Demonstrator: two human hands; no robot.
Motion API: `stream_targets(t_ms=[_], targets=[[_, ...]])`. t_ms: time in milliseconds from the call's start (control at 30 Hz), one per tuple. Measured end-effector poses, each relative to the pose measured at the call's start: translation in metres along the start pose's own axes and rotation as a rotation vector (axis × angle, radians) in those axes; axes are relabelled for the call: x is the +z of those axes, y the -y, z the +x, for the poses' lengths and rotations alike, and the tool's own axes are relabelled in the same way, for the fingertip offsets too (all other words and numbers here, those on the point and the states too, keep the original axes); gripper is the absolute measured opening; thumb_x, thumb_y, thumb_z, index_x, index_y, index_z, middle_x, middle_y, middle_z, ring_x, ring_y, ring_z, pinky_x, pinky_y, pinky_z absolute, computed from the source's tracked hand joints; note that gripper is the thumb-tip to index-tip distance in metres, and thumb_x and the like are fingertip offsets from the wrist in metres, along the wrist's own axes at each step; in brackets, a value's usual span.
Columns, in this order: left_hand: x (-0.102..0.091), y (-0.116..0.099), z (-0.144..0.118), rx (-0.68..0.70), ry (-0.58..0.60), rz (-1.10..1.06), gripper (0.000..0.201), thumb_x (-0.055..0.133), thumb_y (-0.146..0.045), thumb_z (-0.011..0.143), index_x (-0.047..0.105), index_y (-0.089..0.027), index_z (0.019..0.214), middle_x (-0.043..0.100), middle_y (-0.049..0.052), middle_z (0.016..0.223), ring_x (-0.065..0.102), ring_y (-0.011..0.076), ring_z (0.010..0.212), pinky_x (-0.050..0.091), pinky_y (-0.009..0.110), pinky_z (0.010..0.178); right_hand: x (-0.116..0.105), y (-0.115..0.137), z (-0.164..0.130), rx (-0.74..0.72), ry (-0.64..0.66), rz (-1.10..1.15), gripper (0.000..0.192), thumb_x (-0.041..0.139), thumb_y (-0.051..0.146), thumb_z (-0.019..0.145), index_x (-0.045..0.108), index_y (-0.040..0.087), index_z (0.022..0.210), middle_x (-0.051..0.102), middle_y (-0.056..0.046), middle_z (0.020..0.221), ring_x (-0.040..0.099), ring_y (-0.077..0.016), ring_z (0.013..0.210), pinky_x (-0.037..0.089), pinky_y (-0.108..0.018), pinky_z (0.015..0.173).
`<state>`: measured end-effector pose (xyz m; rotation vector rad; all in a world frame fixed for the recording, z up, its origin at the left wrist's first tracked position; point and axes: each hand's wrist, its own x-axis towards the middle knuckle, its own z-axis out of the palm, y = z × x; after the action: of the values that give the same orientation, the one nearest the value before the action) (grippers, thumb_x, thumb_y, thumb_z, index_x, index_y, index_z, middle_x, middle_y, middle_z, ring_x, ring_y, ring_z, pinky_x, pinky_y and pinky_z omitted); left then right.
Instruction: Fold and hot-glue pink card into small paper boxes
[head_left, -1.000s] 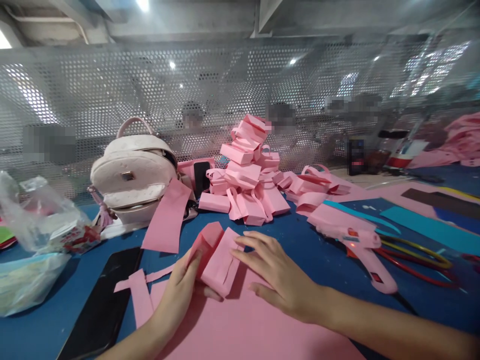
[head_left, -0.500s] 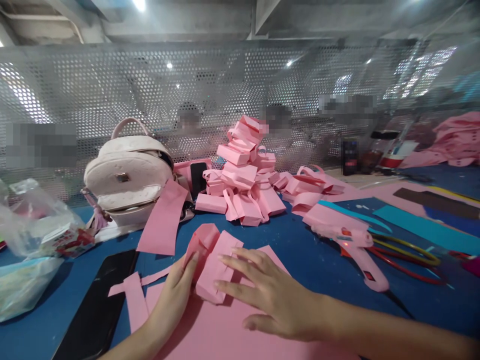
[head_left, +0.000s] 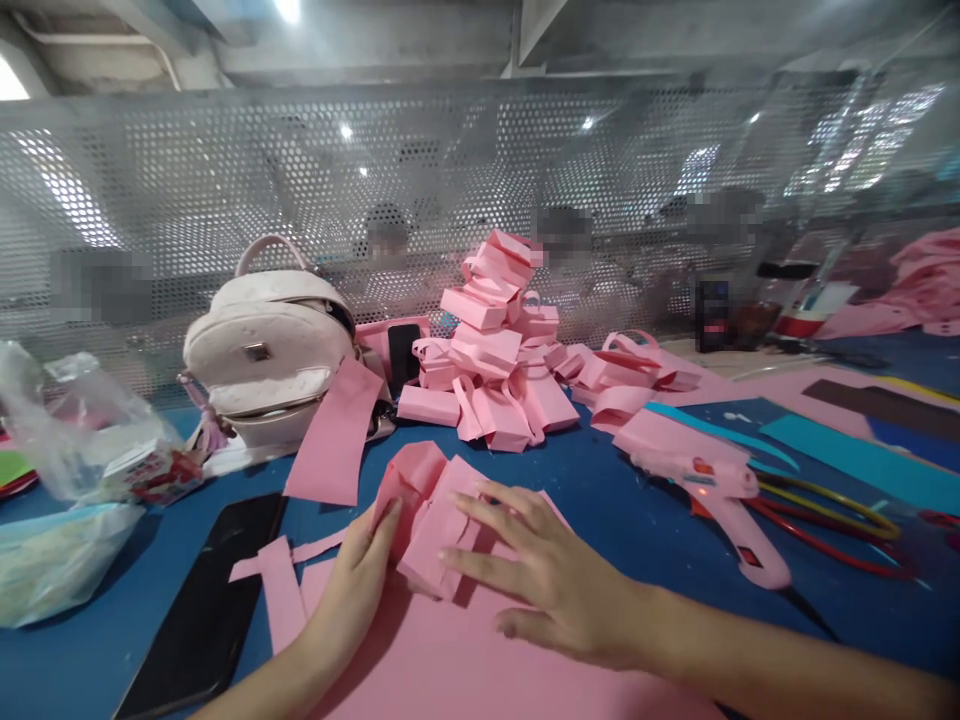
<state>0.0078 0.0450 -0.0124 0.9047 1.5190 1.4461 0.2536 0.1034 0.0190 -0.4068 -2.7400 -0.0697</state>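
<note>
1 head view, looking forward-down, close over blue table (head_left: 622,510).

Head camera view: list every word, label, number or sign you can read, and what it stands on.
No text can be read.
Red-and-white packet in the clear plastic bag: print too blurred.
Dark container by the perforated metal screen: label blurred.
Pink glue gun: red marks, no letters legible.
</note>
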Motion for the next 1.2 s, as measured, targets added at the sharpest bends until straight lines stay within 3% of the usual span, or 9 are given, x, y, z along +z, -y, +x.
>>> stream_targets(t_ms=[133,200,433,633,833,1100,1200], targets=[[0.005,-0.003,-0.002,-0.04,0.115,-0.105,0.05,0.07,-0.057,0.081,0.063,-0.016,0.108,0.073,0.01,0.105,0.076,0.0249,0.064,0.063,0.039,0.062,0.002,-0.009,-0.001,0.115,-0.058,-0.01,0.058,0.036,0.057,0.104,0.037,0.031,0.156,0.029,-0.011,0.164,0.028,-0.0337,0.146,0.037,-0.055,0.111],[0.007,-0.005,-0.003,-0.064,0.148,-0.164,0.057,0.072,-0.06,0.079,0.059,-0.015,0.112,0.072,0.007,0.096,0.075,0.0239,0.056,0.064,0.041,0.062,0.003,-0.012,-0.001,0.169,-0.071,0.009,0.062,0.034,0.059,0.104,0.034,0.028,0.157,0.031,-0.011,0.163,0.028,-0.0329,0.147,0.036,-0.055,0.112],[0.01,-0.013,-0.003,-0.095,0.123,-0.176,0.057,0.077,-0.059,0.071,0.055,-0.016,0.1,0.067,-0.001,0.076,0.075,0.0243,0.052,0.063,0.036,0.058,0.003,-0.012,0.0,0.25,-0.083,0.084,0.068,0.031,0.062,0.103,0.024,0.026,0.161,0.034,-0.012,0.162,0.029,-0.0309,0.146,0.034,-0.053,0.115],[0.012,-0.018,-0.005,-0.103,0.1,-0.159,0.062,0.078,-0.06,0.067,0.055,-0.014,0.102,0.068,0.002,0.082,0.074,0.0241,0.053,0.064,0.038,0.06,0.004,-0.011,0.0,0.282,-0.025,0.11,0.072,0.035,0.061,0.103,0.015,0.026,0.162,0.035,-0.011,0.161,0.028,-0.0297,0.145,0.032,-0.053,0.116],[0.012,-0.023,-0.008,-0.116,0.025,-0.146,0.057,0.081,-0.052,0.065,0.055,-0.016,0.101,0.069,0.005,0.099,0.074,0.0228,0.055,0.064,0.037,0.059,0.007,-0.014,0.0,0.309,0.008,0.155,0.071,0.037,0.06,0.103,0.016,0.026,0.162,0.033,-0.01,0.162,0.026,-0.0304,0.147,0.03,-0.052,0.118],[0.012,-0.019,-0.006,-0.068,0.082,-0.158,0.055,0.081,-0.057,0.068,0.06,-0.014,0.097,0.07,0.003,0.085,0.074,0.0236,0.057,0.064,0.037,0.062,0.007,-0.015,-0.001,0.353,-0.011,0.267,0.066,0.039,0.057,0.104,0.023,0.027,0.161,0.031,-0.01,0.163,0.023,-0.0302,0.149,0.027,-0.055,0.12],[0.01,-0.017,-0.005,-0.079,0.077,-0.14,0.057,0.081,-0.057,0.069,0.06,-0.015,0.101,0.072,0.004,0.094,0.075,0.0238,0.058,0.065,0.038,0.064,0.006,-0.015,-0.001,0.372,-0.059,0.343,0.062,0.039,0.053,0.105,0.027,0.027,0.159,0.033,-0.011,0.161,0.025,-0.0284,0.149,0.028,-0.054,0.12]])
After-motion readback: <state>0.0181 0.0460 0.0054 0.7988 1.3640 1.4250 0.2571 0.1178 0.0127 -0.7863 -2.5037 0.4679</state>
